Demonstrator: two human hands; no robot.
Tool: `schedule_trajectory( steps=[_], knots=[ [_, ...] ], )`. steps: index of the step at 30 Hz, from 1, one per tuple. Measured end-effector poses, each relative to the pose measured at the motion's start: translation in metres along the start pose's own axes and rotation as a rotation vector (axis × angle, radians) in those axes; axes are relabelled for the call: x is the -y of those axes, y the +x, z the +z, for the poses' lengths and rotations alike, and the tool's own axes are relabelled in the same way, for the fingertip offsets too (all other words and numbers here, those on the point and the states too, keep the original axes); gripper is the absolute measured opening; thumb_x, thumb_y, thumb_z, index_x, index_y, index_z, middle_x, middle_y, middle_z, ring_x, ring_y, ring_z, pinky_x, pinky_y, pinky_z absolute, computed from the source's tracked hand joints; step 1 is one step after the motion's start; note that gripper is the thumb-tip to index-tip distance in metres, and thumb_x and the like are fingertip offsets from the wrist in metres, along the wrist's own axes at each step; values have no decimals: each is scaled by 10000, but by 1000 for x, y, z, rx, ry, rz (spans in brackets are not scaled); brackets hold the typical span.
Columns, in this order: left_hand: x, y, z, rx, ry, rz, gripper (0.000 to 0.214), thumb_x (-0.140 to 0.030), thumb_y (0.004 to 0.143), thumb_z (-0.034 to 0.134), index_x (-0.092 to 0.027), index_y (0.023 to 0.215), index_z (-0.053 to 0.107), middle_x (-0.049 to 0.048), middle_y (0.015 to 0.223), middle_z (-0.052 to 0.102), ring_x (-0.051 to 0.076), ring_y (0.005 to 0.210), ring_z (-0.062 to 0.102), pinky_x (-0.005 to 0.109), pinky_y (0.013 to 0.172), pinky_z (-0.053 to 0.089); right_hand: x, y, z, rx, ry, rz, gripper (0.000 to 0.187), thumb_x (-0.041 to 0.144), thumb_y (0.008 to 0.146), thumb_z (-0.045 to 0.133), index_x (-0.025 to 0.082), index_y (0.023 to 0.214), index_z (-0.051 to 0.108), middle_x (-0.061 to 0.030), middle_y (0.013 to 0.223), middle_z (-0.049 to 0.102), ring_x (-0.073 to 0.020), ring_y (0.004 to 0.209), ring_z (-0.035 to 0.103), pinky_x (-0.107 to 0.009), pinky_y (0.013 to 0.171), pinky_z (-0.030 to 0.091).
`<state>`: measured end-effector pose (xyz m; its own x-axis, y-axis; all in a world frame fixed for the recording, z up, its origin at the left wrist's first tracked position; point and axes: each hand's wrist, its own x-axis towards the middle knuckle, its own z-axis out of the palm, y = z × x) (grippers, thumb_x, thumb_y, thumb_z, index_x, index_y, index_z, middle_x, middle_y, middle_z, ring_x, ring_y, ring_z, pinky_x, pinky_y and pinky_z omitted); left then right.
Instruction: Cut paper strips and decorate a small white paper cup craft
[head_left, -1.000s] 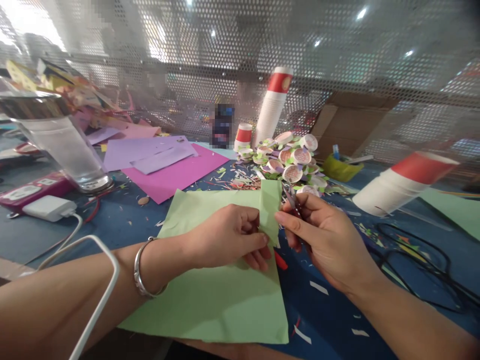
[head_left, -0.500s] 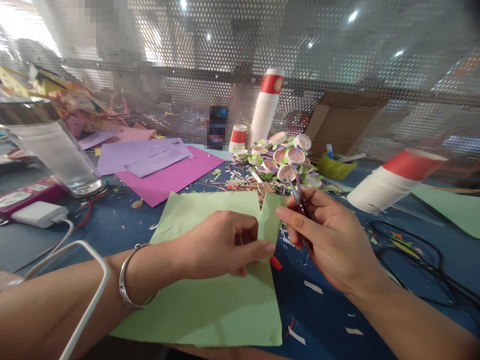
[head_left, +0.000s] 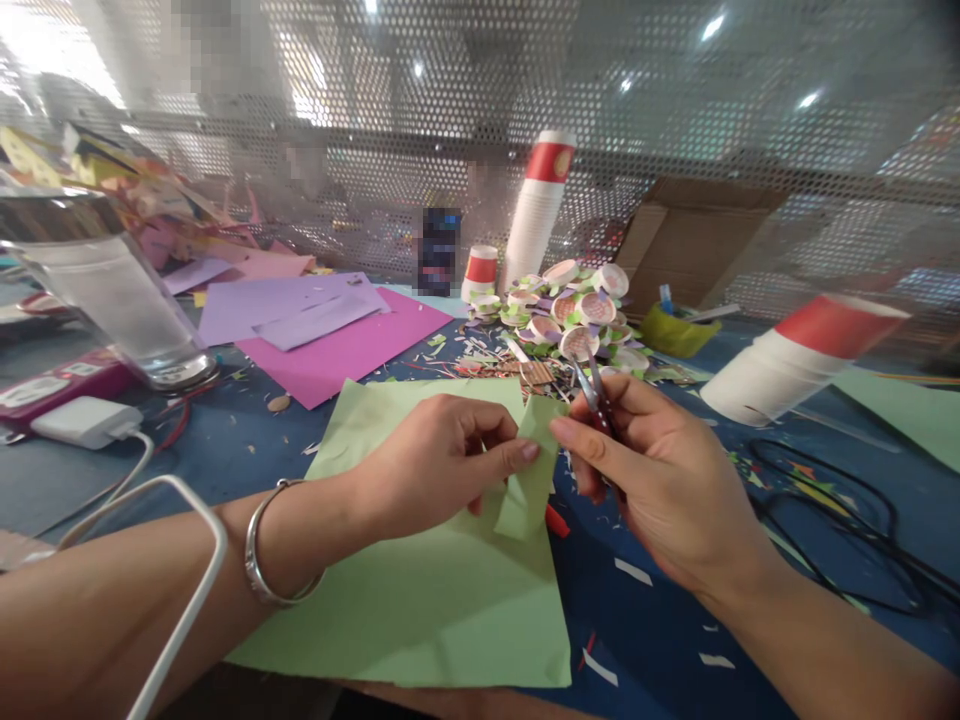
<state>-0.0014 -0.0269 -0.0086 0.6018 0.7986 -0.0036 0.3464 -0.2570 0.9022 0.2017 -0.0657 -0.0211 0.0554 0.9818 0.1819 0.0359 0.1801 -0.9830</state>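
A light green sheet of paper (head_left: 420, 590) lies on the blue table in front of me. My left hand (head_left: 442, 462) pinches a narrow green strip (head_left: 529, 470) between thumb and fingers; the strip hangs loose above the sheet's right edge. My right hand (head_left: 660, 480) is closed round small red-handled scissors (head_left: 595, 392), whose blades point up and away just right of the strip. A silver bangle (head_left: 262, 560) circles my left wrist.
Decorated paper discs (head_left: 581, 320) are heaped behind the hands, with stacked red-and-white cups (head_left: 536, 215) and a tipped cup stack (head_left: 802, 355). Purple and pink sheets (head_left: 322, 335), a glass jar (head_left: 112, 295), a white charger and cable (head_left: 97, 425) lie left. Black cable (head_left: 832, 500) lies right.
The green strip has come away from the sheet and now hangs from my left hand's pinch. The scissors have lifted slightly toward the strip's top.
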Motion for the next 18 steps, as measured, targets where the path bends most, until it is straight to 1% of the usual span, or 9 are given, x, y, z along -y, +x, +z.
schedule_trajectory(
  steps=[9,13,15,18],
  knots=[
    [-2,-1,0,21,-54,-32,407,-437,955,635,-211,634,527,-73,449,553,66,393,451,188,432,294,0,0,1,-12,-45,-17,327,356,759,893,240,897,620,77,665,603,-88,466,561,-216,441,462],
    [-1,0,0,28,-62,-48,423,-473,959,625,-210,639,539,-69,448,556,64,377,420,196,413,274,1,-1,1,-12,-55,-29,316,386,778,878,242,888,619,74,668,610,-87,461,558,-219,438,461],
    [0,0,0,66,-78,-54,444,-505,950,639,-206,637,538,-63,453,556,66,393,442,198,422,283,0,-1,1,-18,-53,-30,316,386,782,878,245,887,616,76,666,609,-84,462,555,-216,438,457],
    [0,0,0,142,-167,-75,436,-511,887,730,-198,651,540,-73,470,536,69,431,496,194,439,295,-2,-1,0,-25,-49,-38,314,371,781,887,246,887,620,80,658,609,-79,467,557,-206,442,450]
  ],
)
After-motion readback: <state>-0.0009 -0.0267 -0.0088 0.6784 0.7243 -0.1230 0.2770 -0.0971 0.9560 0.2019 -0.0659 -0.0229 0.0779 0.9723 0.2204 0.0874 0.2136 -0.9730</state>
